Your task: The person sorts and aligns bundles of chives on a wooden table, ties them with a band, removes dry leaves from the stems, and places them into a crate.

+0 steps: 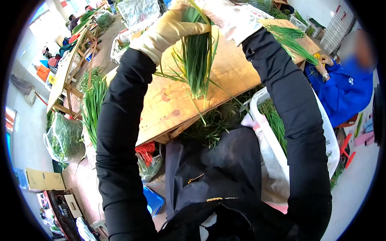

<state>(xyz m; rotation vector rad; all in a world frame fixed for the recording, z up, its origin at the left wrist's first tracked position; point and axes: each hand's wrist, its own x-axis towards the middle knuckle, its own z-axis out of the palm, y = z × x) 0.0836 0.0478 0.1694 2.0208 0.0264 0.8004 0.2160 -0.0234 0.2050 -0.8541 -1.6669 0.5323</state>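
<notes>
Both of my hands wear pale gloves and are raised at the top of the view, over a wooden table point(161, 116). My left hand point(171, 32) is wrapped round a bunch of long green leaves point(197, 64), thumb across its front. The bunch hangs down with its tips near the tabletop, and some yellow blades stick out. My right hand point(225, 18) is against the other side of the bunch near its upper end; its fingers are partly cut off by the frame edge, and what they grip is unclear.
A co-worker in blue point(341, 92) handles leaves point(295, 46) at the right. A white basket point(331, 148) of greens stands beside my right arm. More leaves point(94, 108) lie left. Red ties point(146, 152) and a blue stool point(152, 201) are below the table's edge.
</notes>
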